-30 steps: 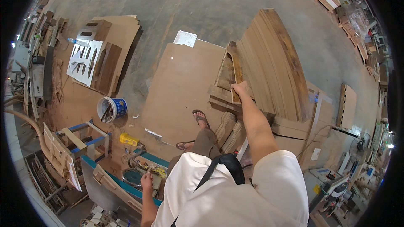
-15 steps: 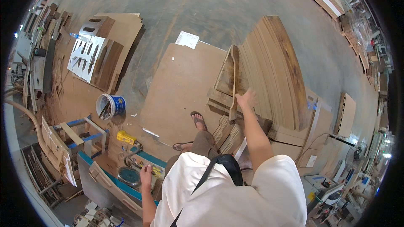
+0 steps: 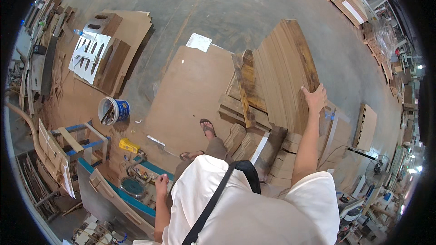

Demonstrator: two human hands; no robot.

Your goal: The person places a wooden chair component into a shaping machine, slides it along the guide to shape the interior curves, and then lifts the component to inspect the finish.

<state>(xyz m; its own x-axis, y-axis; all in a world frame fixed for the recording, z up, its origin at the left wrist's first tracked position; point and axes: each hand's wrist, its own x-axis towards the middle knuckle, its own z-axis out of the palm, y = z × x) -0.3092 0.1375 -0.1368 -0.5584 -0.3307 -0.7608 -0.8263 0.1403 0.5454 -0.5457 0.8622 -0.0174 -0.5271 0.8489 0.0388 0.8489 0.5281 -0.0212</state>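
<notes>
A: Far left, what lies on the floor?
B: A white panel with slot cut-outs resting on brown boards, and nearer the person a white-and-blue bucket tipped on its side. Below it stands a blue-framed work stand.

A: Where is the left hand?
B: The left hand hangs low beside the blue-edged machine table, close to a round teal part. Its fingers look loosely curled; whether they touch or hold anything cannot be told.

A: Centre of the view?
B: A large brown sheet flat on the concrete, a sandalled foot on its near edge, and a white paper at its far corner.

A: And to the right?
B: The right hand is spread flat, fingers wide, against the near end of a stack of wooden boards standing on edge and leaning. A darker plank lies just beside the stack, with short offcuts piled below.

A: What could go wrong here?
B: In judgement, the leaning stack may slide or fan out if the palm's pressure slackens, dropping boards toward the foot; the offcuts near the feet invite a stumble.
</notes>
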